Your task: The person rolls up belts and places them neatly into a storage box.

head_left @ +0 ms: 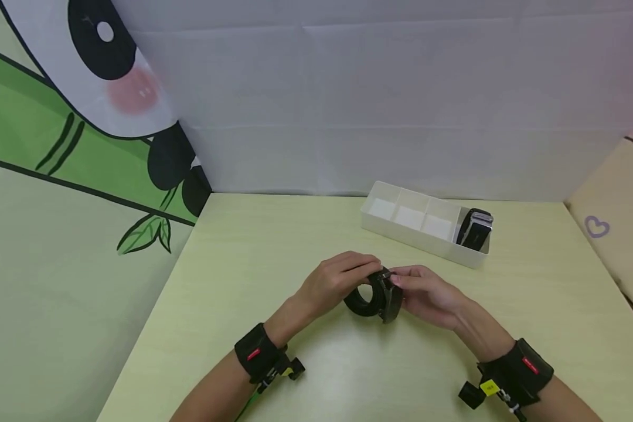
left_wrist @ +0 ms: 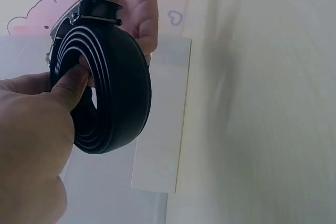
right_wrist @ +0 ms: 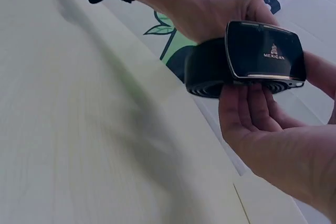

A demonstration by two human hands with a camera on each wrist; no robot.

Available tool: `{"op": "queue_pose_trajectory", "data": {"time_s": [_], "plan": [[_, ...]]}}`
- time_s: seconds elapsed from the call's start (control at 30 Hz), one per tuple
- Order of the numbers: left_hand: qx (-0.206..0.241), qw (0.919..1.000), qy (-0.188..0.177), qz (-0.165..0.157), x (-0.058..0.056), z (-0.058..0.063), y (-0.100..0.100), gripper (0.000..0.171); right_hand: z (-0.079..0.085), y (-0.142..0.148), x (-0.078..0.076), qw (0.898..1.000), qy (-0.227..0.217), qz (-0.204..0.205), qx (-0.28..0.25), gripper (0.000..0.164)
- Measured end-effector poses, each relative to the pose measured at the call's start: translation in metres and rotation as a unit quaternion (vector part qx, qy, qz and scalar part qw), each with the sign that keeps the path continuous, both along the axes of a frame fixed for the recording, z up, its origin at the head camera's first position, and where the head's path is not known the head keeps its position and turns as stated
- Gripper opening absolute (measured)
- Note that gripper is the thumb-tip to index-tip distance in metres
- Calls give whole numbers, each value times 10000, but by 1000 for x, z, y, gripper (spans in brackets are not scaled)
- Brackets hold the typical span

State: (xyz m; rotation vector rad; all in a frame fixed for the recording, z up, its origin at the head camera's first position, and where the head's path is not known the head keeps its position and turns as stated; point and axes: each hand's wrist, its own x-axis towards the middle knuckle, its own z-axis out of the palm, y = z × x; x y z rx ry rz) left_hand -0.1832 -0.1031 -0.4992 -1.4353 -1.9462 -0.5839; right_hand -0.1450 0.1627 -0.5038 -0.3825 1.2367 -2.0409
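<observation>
A rolled black leather belt [head_left: 366, 310] is held up above the table between both hands, its coil showing several layers in the left wrist view. Its dark, shiny buckle [right_wrist: 265, 51] carries the word MEXICAN and faces the right wrist camera. The left hand [head_left: 340, 280] pinches the coil, with the thumb [left_wrist: 73, 82] inside the roll. On the buckle side, the right hand [head_left: 432, 296] grips the belt, its fingers [right_wrist: 254, 111] curled under the coil behind the buckle.
A white divided box [head_left: 411, 235] stands at the back right of the pale wooden table [head_left: 242, 246]. Another rolled black belt [head_left: 475, 228] with a buckle sits in its rightmost compartment. A printed cloth [head_left: 348, 105] hangs behind the table.
</observation>
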Motion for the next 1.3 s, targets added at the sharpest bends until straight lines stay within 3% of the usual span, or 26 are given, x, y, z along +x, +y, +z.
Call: {"op": "queue_pose_trajectory", "data": {"time_s": [0.27,0.43,0.57,0.63,0.7,0.83,0.9,0.93,1.0,1.1,1.23,1.3], "plan": [[106,9986,-502,-117,-8,-1,14,41,-1,3,15,9958,276,-837,254,30],[-92,9968,-785,-112,-15,6,27,42,9,8,25,9849,273,-1622,544,23],[-71,9871,-1598,-69,-18,14,41,38,18,13,30,9681,342,-2279,982,29],[175,9728,-2310,-70,-18,17,48,35,23,17,30,9570,441,-2563,1286,40],[510,9473,-3162,-76,-18,20,55,32,28,22,29,9416,537,-2874,1671,50],[829,8674,-4900,-265,-20,28,71,32,36,34,23,9053,612,-3378,2501,65],[707,8352,-5440,-376,-24,31,80,37,39,40,20,8908,633,-3552,2763,70],[651,8234,-5622,-424,-26,33,84,39,41,42,17,8855,642,-3620,2842,72],[619,8115,-5788,-515,-32,36,92,42,44,46,12,8772,695,-3758,2907,74],[714,8021,-5903,-554,-40,41,103,44,49,51,6,8657,814,-3951,2965,74],[755,8009,-5915,-550,-52,47,112,45,57,55,-4,8497,960,-4156,3099,70],[734,8064,-5843,-536,-60,49,116,45,62,58,-11,8417,1063,-4202,3221,68]]}}
